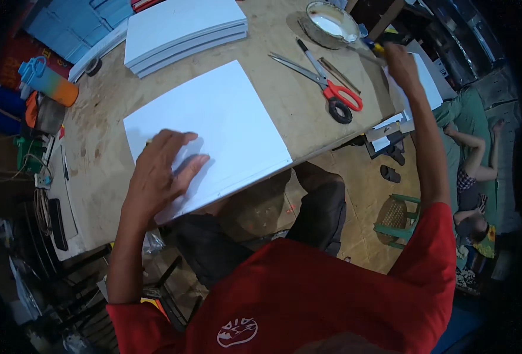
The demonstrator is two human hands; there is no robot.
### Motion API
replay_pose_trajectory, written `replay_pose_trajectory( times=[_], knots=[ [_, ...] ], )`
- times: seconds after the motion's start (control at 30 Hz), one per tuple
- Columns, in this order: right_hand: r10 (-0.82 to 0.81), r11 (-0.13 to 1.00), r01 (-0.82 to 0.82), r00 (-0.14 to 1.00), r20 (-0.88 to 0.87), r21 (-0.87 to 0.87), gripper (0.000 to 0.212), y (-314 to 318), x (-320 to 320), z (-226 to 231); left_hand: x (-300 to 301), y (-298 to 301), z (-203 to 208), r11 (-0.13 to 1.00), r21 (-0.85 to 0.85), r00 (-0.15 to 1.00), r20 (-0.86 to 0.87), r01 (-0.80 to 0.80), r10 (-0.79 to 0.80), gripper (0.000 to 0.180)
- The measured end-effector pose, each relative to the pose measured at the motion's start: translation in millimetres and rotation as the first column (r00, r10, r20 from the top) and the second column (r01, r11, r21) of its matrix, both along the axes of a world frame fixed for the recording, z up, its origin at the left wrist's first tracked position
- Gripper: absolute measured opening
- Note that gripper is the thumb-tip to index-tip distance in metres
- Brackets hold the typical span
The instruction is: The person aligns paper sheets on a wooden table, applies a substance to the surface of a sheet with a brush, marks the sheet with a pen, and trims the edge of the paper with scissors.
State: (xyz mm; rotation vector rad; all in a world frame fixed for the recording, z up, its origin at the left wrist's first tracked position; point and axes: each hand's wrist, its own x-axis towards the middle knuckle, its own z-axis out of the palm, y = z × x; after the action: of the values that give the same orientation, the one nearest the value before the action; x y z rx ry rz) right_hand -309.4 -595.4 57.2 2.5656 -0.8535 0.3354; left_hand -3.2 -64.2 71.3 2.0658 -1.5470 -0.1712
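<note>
My left hand (pixel 163 165) rests on the lower left part of a white sheet stack (pixel 220 130) at the table's near edge. Its thumb and fingers are apart, with nothing held. Out to the far right, my right hand (pixel 401 66) is closed around a thin tool with a yellow and blue end (pixel 376 47), too small and blurred to name. That end points toward a round bowl (pixel 332 25) with white stuff inside. Between the hands lie red-handled scissors (pixel 332 91), blades partly apart, a dark-capped pen (pixel 311 57) and a narrow brownish strip (pixel 340 75).
A thick stack of white sheets (pixel 184 35) stands at the back. On the left are a blue-orange bottle (pixel 48 81) and a tape roll (pixel 93 66). More white paper (pixel 424 82) sits beyond my right forearm. A green chair (pixel 398 221) and a person lying down (pixel 470 177) are at right.
</note>
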Motion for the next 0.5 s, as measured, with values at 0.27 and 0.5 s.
replay_pose_trajectory(
  times=[0.27,0.5],
  knots=[
    [-0.194,0.758,-0.449,0.537,0.821,0.473,0.034,49.0,99.0,69.5,3.8,-4.2,-28.9,0.999,-0.016,0.993,0.111,0.049,-0.047,0.064],
    [-0.133,0.859,-0.271,0.699,0.702,0.433,0.029,24.4,148.5,26.8,-1.7,-9.3,-26.6,1.0,0.0,0.996,0.081,0.031,-0.031,0.064]
  ],
)
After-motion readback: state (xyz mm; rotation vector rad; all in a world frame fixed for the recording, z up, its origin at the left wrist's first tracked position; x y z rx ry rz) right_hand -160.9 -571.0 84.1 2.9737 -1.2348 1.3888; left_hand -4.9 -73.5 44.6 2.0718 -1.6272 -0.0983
